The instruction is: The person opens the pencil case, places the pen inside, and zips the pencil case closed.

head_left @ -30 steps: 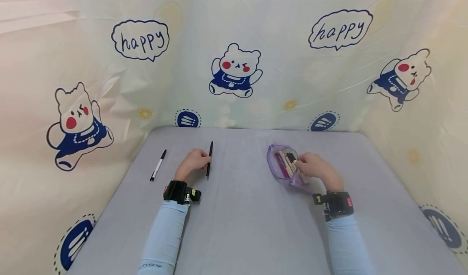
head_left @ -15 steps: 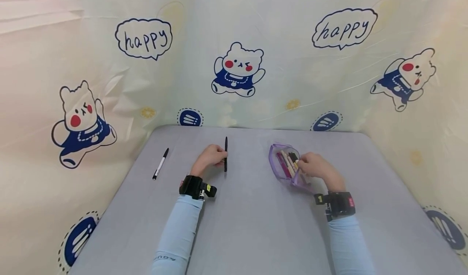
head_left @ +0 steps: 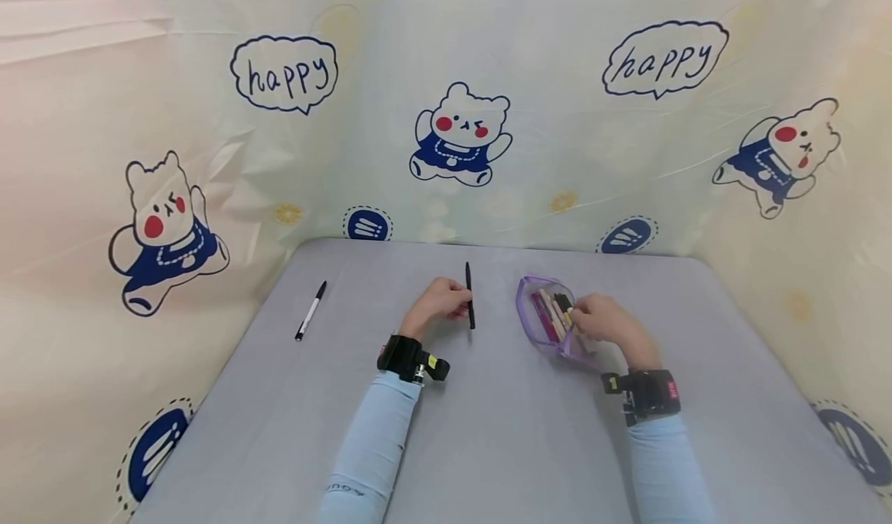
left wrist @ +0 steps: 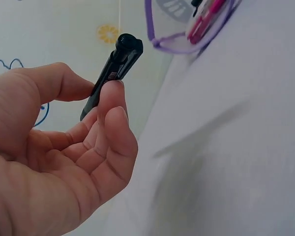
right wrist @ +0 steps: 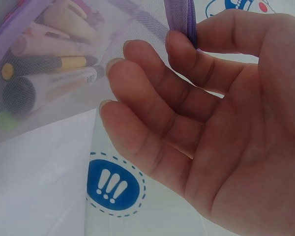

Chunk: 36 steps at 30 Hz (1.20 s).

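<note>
Between thumb and fingertips my left hand pinches a black pen, which points away from me above the table, short of the pouch. The left wrist view shows the black pen end-on, its shadow falling on the table. My right hand pinches the purple zipper edge of a mesh pencil pouch between thumb and index finger; the other fingers are loosely bent. Through the mesh show several pens and markers, among them a magenta pen and a thick white marker.
A white pen with a black cap lies at the left of the grey table. Behind the table hangs a pale curtain printed with bears.
My left hand has carried the black pen rightward, closer to the pouch. The right hand keeps its grip on the pouch's edge; the head view has shifted slightly.
</note>
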Each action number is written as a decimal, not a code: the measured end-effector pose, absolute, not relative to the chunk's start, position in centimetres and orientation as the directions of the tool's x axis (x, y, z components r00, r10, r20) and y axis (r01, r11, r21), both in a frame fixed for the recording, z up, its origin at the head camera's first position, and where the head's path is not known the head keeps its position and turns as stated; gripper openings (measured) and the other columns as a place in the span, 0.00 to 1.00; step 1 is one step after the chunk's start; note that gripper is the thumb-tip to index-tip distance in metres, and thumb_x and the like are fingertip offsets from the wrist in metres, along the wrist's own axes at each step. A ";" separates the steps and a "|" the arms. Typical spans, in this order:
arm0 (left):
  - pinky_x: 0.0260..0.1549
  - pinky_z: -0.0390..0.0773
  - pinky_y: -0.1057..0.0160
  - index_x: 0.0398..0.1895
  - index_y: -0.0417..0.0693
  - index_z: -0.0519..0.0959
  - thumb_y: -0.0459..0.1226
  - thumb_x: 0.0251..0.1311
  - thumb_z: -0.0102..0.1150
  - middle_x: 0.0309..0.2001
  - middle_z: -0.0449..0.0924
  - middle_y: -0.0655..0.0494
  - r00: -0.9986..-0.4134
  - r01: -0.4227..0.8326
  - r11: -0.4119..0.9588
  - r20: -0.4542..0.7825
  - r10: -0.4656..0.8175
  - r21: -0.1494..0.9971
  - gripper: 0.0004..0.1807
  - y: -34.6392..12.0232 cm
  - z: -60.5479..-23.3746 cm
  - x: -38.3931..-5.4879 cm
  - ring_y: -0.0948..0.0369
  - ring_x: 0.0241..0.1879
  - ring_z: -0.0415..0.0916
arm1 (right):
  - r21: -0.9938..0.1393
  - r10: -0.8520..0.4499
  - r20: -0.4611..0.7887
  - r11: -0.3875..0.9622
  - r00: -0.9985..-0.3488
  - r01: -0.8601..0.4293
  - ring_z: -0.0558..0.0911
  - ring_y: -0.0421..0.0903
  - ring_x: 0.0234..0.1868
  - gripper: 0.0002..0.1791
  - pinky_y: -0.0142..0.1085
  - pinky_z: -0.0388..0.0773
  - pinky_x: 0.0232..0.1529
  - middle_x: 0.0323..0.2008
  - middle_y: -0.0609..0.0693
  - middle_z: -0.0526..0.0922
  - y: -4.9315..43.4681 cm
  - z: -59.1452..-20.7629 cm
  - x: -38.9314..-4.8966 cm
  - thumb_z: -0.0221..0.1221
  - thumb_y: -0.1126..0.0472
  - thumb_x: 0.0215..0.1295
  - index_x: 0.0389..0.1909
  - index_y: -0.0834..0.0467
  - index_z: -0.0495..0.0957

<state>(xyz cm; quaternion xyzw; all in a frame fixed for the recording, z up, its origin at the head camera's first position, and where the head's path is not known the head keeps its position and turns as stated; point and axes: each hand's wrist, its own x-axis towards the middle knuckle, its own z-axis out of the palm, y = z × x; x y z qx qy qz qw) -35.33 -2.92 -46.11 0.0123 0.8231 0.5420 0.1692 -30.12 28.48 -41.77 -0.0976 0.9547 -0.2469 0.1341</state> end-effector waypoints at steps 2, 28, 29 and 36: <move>0.36 0.84 0.59 0.44 0.36 0.79 0.36 0.64 0.53 0.29 0.79 0.51 -0.937 -0.167 0.385 -0.268 0.226 0.908 0.13 -2.1 -46.1 -35.3 0.63 0.24 0.78 | -0.499 -0.254 -0.202 0.858 -0.946 -0.124 0.73 0.45 0.25 0.14 0.37 0.69 0.26 0.21 0.50 0.75 28.5 -41.8 -30.1 0.48 0.58 0.67 0.33 0.63 0.78; 0.29 0.84 0.61 0.34 0.38 0.81 0.35 0.63 0.60 0.26 0.83 0.50 -0.839 -0.277 0.211 -0.343 0.422 0.937 0.07 5.5 -48.7 -34.3 0.61 0.22 0.81 | -0.486 -0.244 -0.220 0.867 -0.945 -0.111 0.77 0.46 0.28 0.15 0.36 0.74 0.29 0.28 0.53 0.81 28.4 -41.9 -30.1 0.48 0.58 0.66 0.34 0.63 0.79; 0.28 0.84 0.62 0.34 0.38 0.81 0.35 0.63 0.59 0.26 0.82 0.50 -0.834 -0.278 0.210 -0.344 0.432 0.937 0.07 5.6 -48.7 -34.5 0.61 0.23 0.81 | -0.486 -0.241 -0.221 0.867 -0.945 -0.108 0.77 0.47 0.28 0.15 0.36 0.74 0.30 0.28 0.54 0.82 28.3 -41.9 -30.1 0.48 0.57 0.66 0.35 0.63 0.79; 0.26 0.82 0.64 0.33 0.37 0.81 0.35 0.63 0.58 0.27 0.81 0.50 -0.823 -0.290 0.185 -0.343 0.453 0.939 0.08 7.0 -48.6 -35.3 0.60 0.24 0.81 | -0.482 -0.227 -0.240 0.872 -0.944 -0.087 0.79 0.47 0.29 0.15 0.37 0.76 0.31 0.31 0.56 0.83 28.5 -41.9 -30.2 0.48 0.57 0.69 0.36 0.62 0.80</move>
